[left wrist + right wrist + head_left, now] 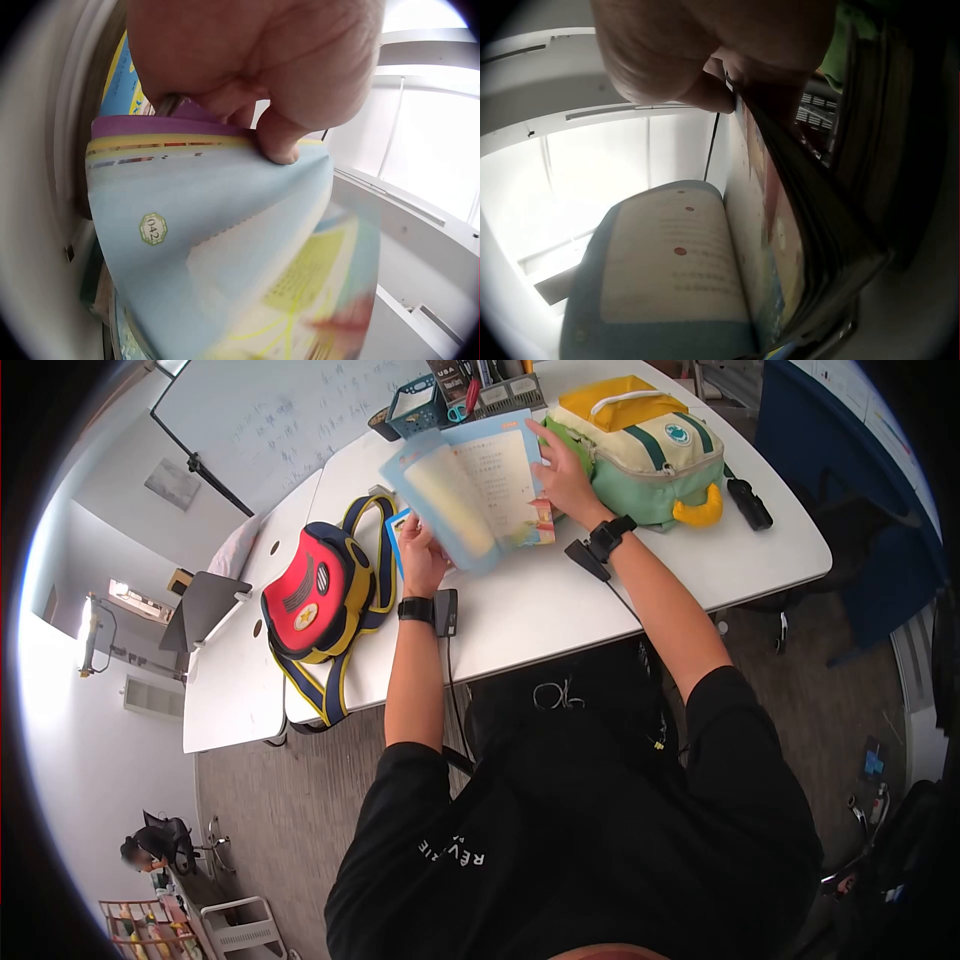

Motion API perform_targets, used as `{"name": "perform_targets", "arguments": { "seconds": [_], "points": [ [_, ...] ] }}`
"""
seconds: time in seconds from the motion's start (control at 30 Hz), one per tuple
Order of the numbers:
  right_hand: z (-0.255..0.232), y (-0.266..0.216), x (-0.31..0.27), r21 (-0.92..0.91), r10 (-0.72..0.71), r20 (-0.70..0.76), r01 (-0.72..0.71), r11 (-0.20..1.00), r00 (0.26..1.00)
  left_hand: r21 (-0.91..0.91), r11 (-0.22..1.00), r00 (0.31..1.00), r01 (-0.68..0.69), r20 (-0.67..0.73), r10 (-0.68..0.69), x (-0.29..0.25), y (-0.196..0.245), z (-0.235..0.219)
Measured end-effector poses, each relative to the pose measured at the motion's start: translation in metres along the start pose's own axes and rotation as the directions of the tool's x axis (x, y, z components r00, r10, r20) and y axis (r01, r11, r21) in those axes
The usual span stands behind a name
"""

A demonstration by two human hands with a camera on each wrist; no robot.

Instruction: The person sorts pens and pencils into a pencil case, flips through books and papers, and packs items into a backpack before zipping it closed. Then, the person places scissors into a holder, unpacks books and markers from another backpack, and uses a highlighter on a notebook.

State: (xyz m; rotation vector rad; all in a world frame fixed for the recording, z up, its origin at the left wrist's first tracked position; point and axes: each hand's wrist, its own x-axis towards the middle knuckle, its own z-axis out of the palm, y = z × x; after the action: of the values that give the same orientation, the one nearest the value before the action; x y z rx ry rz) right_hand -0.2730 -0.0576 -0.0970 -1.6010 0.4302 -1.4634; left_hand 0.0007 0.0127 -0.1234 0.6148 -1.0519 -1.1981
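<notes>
An open picture book (502,470) with light blue page borders is held up over the white table between both hands. My left hand (424,558) grips its left side, the thumb pressing a blue page marked 042 in the left wrist view. A page bends away below that thumb, blurred. With thumb and fingers, my right hand (566,475) pinches the right side of the book. In the right wrist view a thick stack of page edges (821,202) hangs under that hand, and a text page (679,255) curves at the left.
A red, yellow and navy backpack (312,592) lies left of the book. On the right sits a green and cream backpack (655,460), with a black object (749,505) beside it. Behind the book stand a dark teal basket (416,408) and a pen organiser (508,396).
</notes>
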Motion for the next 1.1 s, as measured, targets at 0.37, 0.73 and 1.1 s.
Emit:
{"name": "perform_targets", "arguments": {
  "seconds": [0.37,0.73,1.1],
  "points": [
    [0.002,-0.006,-0.002,0.079,0.181,-0.067,-0.176,0.981,0.981,0.038,0.999,0.996,-0.014,-0.082,0.017,-0.007,-0.001,0.016],
    [0.005,-0.015,-0.003,-0.1,0.008,-0.05,-0.013,0.995,0.999,0.068,0.998,1.0,-0.002,-0.018,0.003,-0.001,-0.005,0.0],
    [0.003,-0.007,-0.001,-0.005,0.008,-0.058,-0.009,1.0,0.998,0.022,1.0,0.99,-0.011,-0.143,0.014,-0.007,0.005,0.032]
  ]
}}
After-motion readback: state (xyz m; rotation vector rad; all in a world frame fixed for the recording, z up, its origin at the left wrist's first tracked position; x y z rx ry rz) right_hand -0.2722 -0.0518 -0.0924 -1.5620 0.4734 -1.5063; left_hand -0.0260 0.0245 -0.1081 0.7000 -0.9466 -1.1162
